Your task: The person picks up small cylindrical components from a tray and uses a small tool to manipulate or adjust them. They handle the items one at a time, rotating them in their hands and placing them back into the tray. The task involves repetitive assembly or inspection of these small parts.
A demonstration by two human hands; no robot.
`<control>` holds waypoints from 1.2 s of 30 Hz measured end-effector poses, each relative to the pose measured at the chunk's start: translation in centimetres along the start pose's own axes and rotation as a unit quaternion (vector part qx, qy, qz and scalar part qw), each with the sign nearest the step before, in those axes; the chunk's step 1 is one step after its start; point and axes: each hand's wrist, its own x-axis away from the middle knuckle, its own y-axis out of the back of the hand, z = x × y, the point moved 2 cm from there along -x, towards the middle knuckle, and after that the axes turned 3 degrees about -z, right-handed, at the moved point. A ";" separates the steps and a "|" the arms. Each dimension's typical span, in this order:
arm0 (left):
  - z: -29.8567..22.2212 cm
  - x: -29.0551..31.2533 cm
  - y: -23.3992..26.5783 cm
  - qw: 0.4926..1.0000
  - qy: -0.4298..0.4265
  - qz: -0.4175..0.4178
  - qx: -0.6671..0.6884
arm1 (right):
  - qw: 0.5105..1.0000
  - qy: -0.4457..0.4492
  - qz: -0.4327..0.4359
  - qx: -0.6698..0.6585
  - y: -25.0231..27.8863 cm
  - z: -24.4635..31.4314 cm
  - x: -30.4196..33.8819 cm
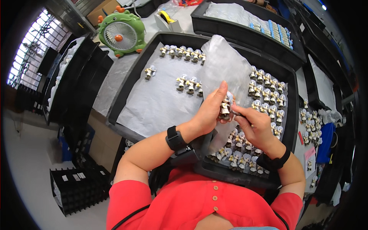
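Over the two black trays, my left hand (209, 112) is closed around a small figurine (225, 108) with pale hair, a white and gold top and dark lower parts. My right hand (256, 125) pinches a thin dark tool (238, 114), its tip at the figurine's side; the exact kind of tool does not show. A sheet of white paper (226, 57) stands up behind my hands. Similar figurines (186, 53) lie in a row on the paper lining (147, 109) of the left tray. Rows of more figurines (267, 79) fill the right tray (293, 119).
A green fan (122, 33) and a tape dispenser (168, 22) stand at the back. Another black tray (214, 23) with rows of pieces lies beyond. At right are loose figurines (312, 122) and a blue bin (327, 142). Stacked black trays (78, 76) stand left.
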 end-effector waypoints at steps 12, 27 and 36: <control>-6.0 2.4 1.3 0.993 -0.092 -0.048 -0.048 | 0.993 -0.069 -0.092 -0.036 2.6 0.1 -0.8; -10.5 -1.2 17.2 0.870 -0.002 -0.250 -0.426 | 0.993 -0.075 -0.084 -0.038 2.2 -0.5 -0.6; -7.2 -4.5 20.8 0.830 -0.038 -0.313 -0.460 | 0.993 -0.095 -0.066 -0.014 1.8 -1.3 -0.7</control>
